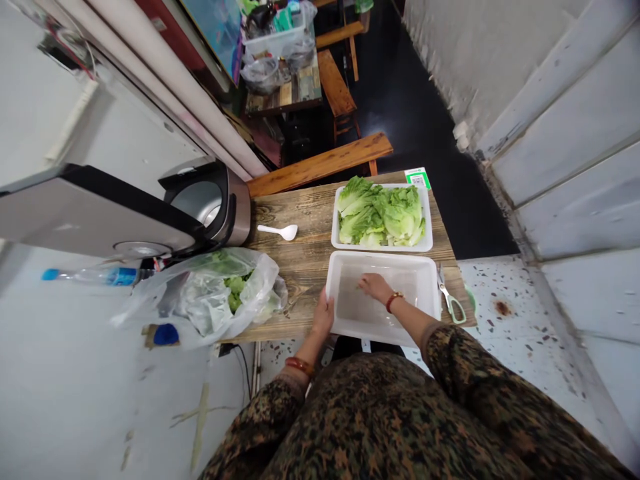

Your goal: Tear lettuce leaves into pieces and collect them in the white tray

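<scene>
A white plastic basin (434, 293) sits at the front edge of the wooden table, with what looks like water inside. My left hand (324, 313) grips its left wall, thumb at the rim and the other fingers partly hidden. Down inside the basin, my right hand (376, 288) has its fingers drawn together; a tiny greenish bit seems to show at the tips, too small to name. Just behind stands a white tray (336, 241) heaped with green lettuce leaves (383, 210). Scissors (449, 297) with pale green handles lie right of the basin.
On the wooden table (305, 267) lie a white rice spoon (280, 231) and a clear plastic bag (200, 300) of greens. An open rice cooker (235, 207) stands at the left. A wooden bench (325, 163) runs behind the table, and a green-white code card (417, 178) sits at the far corner.
</scene>
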`<state>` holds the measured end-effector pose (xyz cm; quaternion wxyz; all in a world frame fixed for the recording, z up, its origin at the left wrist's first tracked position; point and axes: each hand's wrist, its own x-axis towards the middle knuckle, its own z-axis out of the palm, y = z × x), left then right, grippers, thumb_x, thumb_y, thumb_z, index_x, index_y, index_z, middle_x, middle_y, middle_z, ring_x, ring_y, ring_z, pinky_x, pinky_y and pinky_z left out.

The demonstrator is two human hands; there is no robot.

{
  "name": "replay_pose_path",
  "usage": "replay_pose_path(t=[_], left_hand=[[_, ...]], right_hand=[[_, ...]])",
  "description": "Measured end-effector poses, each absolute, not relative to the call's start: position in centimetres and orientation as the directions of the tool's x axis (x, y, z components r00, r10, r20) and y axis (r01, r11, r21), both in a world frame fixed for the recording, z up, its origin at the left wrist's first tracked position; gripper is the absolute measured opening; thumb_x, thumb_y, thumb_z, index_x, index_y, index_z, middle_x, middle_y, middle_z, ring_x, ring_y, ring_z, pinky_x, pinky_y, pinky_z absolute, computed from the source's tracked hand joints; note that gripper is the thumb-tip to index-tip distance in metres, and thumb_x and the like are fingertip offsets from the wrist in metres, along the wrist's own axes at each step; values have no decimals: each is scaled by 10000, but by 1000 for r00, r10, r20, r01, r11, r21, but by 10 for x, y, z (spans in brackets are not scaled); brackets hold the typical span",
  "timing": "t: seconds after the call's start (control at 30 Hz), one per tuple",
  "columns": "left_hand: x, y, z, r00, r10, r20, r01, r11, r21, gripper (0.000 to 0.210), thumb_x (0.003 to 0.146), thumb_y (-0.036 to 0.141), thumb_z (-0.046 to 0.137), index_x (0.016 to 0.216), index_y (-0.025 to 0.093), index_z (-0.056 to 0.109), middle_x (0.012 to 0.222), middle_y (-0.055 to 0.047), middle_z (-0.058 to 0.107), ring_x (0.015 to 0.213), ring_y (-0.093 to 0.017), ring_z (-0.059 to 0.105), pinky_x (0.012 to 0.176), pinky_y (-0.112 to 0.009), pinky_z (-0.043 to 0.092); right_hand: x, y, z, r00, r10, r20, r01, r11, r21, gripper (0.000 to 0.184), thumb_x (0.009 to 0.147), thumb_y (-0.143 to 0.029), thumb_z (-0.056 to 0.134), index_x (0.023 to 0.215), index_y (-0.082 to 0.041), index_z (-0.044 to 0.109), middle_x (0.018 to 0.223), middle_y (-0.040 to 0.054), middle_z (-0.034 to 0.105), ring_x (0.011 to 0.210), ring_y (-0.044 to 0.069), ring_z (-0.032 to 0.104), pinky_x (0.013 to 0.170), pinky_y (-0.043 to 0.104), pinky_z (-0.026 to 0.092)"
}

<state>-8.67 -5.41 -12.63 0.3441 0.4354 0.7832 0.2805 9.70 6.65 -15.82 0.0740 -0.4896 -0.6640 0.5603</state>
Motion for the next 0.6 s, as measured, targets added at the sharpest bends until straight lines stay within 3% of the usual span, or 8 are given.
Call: replay_pose_path(t=[0.1, 0.2, 0.43, 0.6], left_hand=[[-87, -54, -128, -392, 872, -294, 492, 468, 734, 522, 929, 300, 451, 1418, 117, 458, 1401, -182, 577, 1311, -265, 529, 1142, -440, 365], [-88, -54, -130, -391, 875, -285, 499, 461, 734, 515, 932, 313, 449, 1416, 137, 460, 1395, -163, 585, 1313, -257, 528, 1139, -435, 372], [-85, -55, -123, -401, 867, -296, 502, 478, 721, 522, 941, 364, 455, 1421, 158, 471, 1376, -156, 598, 1288, -269, 549, 1127, -452, 387], [-83, -52, -120, -416, 863, -287, 518, 484, 705, 521, 927, 357, 459, 1397, 133, 491, 1339, -184, 615, 1246, -304, 578, 1088, -473, 422]], right_hand=[[82, 62, -158, -549, 735, -397, 621, 41, -783, 130, 910, -164, 553, 973, -151, 666, 1076, 133, 706, 1029, 211, 635, 893, 288, 431], [79, 51, -158, -578, 720, -384, 660, 136, -738, 217, 917, -129, 543, 1106, -163, 644, 1156, 155, 680, 1059, 228, 623, 919, 303, 415], [128, 48, -164, -557, 727, -402, 722, 184, -667, 234, 947, -121, 449, 1072, -104, 647, 1132, 187, 674, 1051, 236, 624, 924, 306, 421], [176, 39, -162, -583, 681, -444, 702, 146, -697, 260, 917, -144, 488, 1131, -169, 633, 932, 60, 727, 817, 177, 660, 792, 268, 455]])
